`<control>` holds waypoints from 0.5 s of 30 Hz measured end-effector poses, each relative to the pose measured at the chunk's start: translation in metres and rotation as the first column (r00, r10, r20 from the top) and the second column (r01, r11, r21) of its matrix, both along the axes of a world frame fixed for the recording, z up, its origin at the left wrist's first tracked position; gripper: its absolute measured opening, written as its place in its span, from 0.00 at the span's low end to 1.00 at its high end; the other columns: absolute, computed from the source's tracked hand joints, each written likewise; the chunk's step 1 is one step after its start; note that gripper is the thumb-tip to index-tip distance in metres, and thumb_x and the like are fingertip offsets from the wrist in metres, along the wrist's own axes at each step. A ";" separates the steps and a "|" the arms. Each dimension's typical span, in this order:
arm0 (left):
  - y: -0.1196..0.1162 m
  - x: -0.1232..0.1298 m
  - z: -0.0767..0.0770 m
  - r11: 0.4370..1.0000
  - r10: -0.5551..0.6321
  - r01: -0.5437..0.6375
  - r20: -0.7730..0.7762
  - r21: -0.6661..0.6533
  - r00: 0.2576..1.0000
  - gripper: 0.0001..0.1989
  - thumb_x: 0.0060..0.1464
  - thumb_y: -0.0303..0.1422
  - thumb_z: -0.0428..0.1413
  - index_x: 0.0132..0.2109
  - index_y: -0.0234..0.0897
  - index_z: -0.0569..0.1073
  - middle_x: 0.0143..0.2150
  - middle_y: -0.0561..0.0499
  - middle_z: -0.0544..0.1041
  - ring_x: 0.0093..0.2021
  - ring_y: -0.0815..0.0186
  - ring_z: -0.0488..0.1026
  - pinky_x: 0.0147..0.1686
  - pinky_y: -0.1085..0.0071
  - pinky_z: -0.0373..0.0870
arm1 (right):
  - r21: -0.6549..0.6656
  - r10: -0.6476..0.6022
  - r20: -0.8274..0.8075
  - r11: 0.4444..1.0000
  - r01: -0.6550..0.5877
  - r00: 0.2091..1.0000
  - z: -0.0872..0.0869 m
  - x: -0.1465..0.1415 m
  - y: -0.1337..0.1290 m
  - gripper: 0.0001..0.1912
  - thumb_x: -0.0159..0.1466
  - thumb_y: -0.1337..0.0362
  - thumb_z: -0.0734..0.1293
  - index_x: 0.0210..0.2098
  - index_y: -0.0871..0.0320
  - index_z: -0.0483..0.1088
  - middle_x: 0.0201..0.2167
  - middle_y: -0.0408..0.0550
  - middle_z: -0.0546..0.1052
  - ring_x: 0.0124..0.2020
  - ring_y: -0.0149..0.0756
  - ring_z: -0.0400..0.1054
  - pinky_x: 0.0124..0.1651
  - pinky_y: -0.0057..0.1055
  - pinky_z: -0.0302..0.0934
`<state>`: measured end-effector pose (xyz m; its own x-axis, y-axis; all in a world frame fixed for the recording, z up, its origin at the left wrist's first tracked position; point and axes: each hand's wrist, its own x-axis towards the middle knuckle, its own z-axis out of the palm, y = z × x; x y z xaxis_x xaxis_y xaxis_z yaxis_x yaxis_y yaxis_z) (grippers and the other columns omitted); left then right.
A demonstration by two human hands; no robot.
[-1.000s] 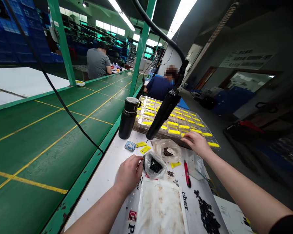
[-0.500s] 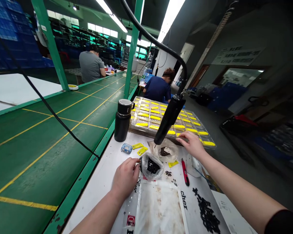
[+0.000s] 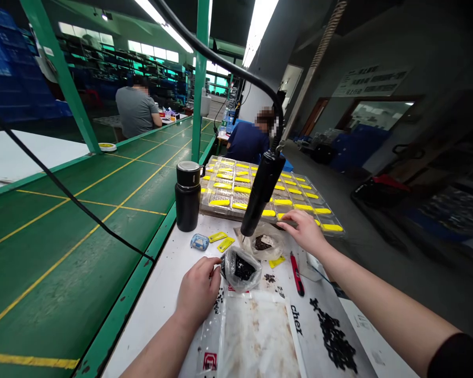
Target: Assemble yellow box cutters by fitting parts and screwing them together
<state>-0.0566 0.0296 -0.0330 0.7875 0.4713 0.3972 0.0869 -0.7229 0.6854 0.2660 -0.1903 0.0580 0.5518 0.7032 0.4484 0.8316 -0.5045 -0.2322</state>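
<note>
Gripping clear plastic bag of black granules (image 3: 241, 271) in curled left hand (image 3: 199, 292), bag sitting on white workbench (image 3: 161, 310) just beside second plastic bag (image 3: 266, 244). Right hand (image 3: 302, 232) open, holding nothing, fingers resting on edge of blister tray (image 3: 299, 197) of yellow parts. Since last view, head turned; hands and bags barely shifted.
</note>
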 end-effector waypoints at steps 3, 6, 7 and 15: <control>0.000 0.000 0.000 1.000 0.003 -0.003 -0.004 -0.004 1.000 0.12 0.72 0.30 0.52 0.52 0.42 0.80 0.48 0.48 0.85 0.47 0.59 0.83 0.47 0.62 0.79 | 0.007 -0.009 0.006 1.000 0.009 1.000 0.008 -0.005 0.000 0.20 0.73 0.43 0.69 0.41 0.53 0.79 0.44 0.52 0.83 0.51 0.49 0.76 0.57 0.48 0.68; -0.001 0.000 0.000 1.000 0.004 -0.004 -0.001 -0.008 1.000 0.11 0.71 0.30 0.53 0.52 0.43 0.80 0.48 0.49 0.85 0.46 0.59 0.83 0.46 0.63 0.78 | 0.044 -0.045 0.038 0.998 0.043 0.998 0.027 -0.008 0.009 0.20 0.74 0.42 0.67 0.43 0.52 0.79 0.46 0.56 0.83 0.53 0.52 0.75 0.58 0.49 0.68; -0.001 0.000 0.000 1.000 0.002 -0.002 0.002 -0.009 1.000 0.11 0.71 0.30 0.53 0.52 0.43 0.80 0.47 0.49 0.85 0.46 0.59 0.83 0.46 0.63 0.78 | 0.053 -0.053 0.050 0.997 0.051 0.997 0.034 -0.008 0.016 0.20 0.75 0.43 0.66 0.44 0.52 0.78 0.47 0.56 0.82 0.53 0.52 0.75 0.59 0.49 0.68; -0.001 -0.001 -0.002 1.000 -0.008 0.008 0.038 0.007 0.999 0.11 0.72 0.31 0.52 0.53 0.43 0.79 0.44 0.49 0.84 0.41 0.61 0.83 0.41 0.65 0.78 | -0.134 0.079 0.006 0.988 -0.077 0.997 0.059 0.016 0.147 0.16 0.76 0.51 0.70 0.53 0.56 0.78 0.54 0.52 0.81 0.53 0.42 0.77 0.60 0.48 0.74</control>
